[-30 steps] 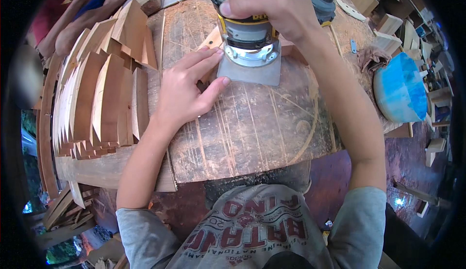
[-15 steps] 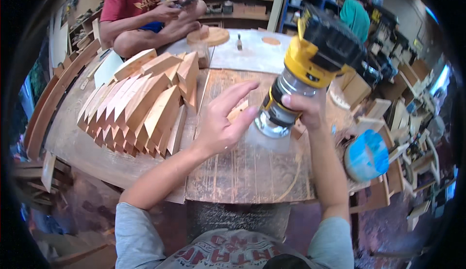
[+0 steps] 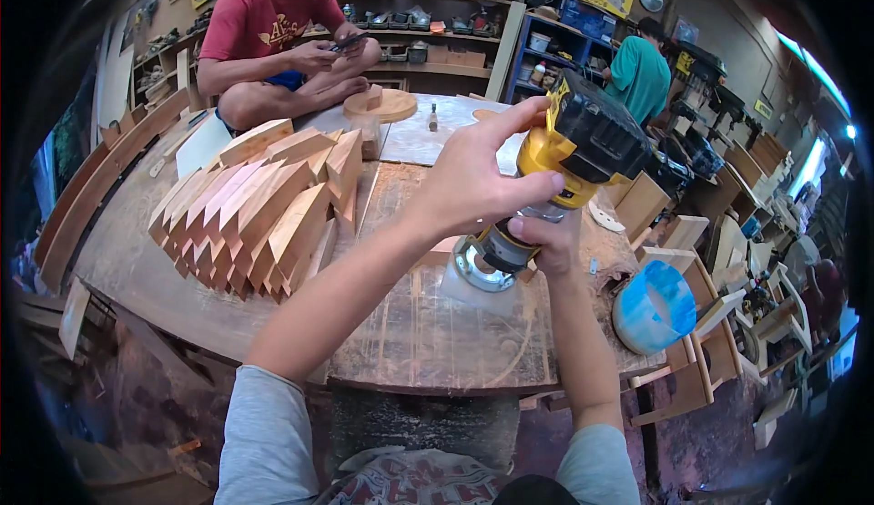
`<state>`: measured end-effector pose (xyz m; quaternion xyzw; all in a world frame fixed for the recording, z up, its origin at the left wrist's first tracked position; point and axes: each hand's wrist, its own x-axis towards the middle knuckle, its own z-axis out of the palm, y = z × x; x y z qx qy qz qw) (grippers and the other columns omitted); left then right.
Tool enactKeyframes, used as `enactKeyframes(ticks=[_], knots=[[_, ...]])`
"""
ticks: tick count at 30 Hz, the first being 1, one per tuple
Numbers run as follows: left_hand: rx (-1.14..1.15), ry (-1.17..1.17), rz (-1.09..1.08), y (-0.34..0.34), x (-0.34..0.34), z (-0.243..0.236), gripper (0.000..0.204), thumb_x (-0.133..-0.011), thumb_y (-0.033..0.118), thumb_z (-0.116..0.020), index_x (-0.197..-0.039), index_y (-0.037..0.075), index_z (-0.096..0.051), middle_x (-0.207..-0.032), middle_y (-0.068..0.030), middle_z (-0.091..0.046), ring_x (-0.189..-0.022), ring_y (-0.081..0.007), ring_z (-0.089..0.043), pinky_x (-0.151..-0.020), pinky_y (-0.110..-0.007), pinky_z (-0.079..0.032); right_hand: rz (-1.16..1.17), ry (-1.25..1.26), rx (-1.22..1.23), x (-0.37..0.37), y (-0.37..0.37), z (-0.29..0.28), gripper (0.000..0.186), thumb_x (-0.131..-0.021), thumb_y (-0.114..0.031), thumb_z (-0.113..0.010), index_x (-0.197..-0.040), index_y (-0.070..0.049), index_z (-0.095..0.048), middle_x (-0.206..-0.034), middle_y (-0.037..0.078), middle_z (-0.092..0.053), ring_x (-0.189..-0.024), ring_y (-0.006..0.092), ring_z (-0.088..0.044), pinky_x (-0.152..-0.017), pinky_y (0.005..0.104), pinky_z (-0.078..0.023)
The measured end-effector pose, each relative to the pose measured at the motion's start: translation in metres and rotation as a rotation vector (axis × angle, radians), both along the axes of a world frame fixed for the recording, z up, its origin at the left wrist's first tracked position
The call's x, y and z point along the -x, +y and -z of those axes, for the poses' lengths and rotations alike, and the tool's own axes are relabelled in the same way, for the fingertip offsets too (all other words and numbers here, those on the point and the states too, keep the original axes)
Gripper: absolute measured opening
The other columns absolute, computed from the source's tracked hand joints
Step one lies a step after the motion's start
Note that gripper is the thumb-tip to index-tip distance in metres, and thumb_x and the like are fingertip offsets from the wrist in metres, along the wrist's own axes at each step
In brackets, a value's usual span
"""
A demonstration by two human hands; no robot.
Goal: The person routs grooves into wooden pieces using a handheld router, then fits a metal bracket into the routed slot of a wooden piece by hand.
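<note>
At left, curved wooden blanks (image 3: 259,200) lie nested in a pile, probably to save room. The left hand (image 3: 469,177) spans the upper housing, perhaps steadying it; I cannot tell whether it grips or only touches. The cordless router (image 3: 571,157) tilts over the workbench (image 3: 428,350), battery end raised rightward. The right hand (image 3: 557,239) wraps its lower body, seemingly bearing the weight. A blue-and-white bucket (image 3: 654,305) sits farther right.
</note>
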<state>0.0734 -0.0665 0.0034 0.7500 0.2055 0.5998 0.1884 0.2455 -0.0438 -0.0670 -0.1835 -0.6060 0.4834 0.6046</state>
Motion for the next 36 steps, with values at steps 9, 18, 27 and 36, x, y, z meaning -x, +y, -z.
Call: enactKeyframes(ticks=[9,18,27,36], knots=[[-0.045,-0.051,-0.063,0.012,-0.022,0.004,0.082,-0.078,0.04,-0.08,-0.141,-0.006,-0.055,-0.131,-0.0262,-0.066,-0.124,-0.0329,-0.064,-0.107,-0.041,-0.048,0.023,0.061,0.002,-0.004,-0.001,0.006,0.073,-0.058,-0.005,-0.083,-0.127,-0.003,-0.06,-0.11,0.004,-0.068,-0.102,0.02,-0.068,-0.093,0.0346,-0.054],[0.019,0.063,0.1,0.022,-0.031,-0.028,0.079,-0.082,0.036,-0.076,-0.15,0.004,-0.051,-0.145,-0.0172,-0.058,-0.136,-0.0323,-0.053,-0.119,-0.046,-0.036,0.093,-0.056,-0.03,-0.025,0.007,0.017,0.069,-0.063,-0.004,-0.076,-0.129,-0.002,-0.058,-0.111,0.009,-0.07,-0.1,0.0227,-0.07,-0.088,0.036,-0.057],[0.185,0.161,0.208,0.038,-0.012,-0.011,0.076,-0.086,0.029,-0.071,-0.153,0.005,-0.047,-0.152,-0.0161,-0.053,-0.138,-0.0348,-0.052,-0.114,-0.047,-0.043,0.002,0.091,0.046,-0.027,0.006,0.013,0.062,-0.062,-0.005,-0.078,-0.122,-0.002,-0.063,-0.104,0.006,-0.069,-0.092,0.0201,-0.068,-0.084,0.0337,-0.055],[0.208,0.138,0.215,0.038,-0.023,0.003,0.094,-0.083,0.036,-0.078,-0.16,0.006,-0.033,-0.16,-0.0156,-0.042,-0.145,-0.0314,-0.043,-0.119,-0.047,-0.032,0.102,0.092,0.023,-0.035,0.008,0.011,0.06,-0.062,-0.004,-0.081,-0.12,-0.003,-0.066,-0.105,0.007,-0.072,-0.095,0.0206,-0.071,-0.088,0.0341,-0.056]])
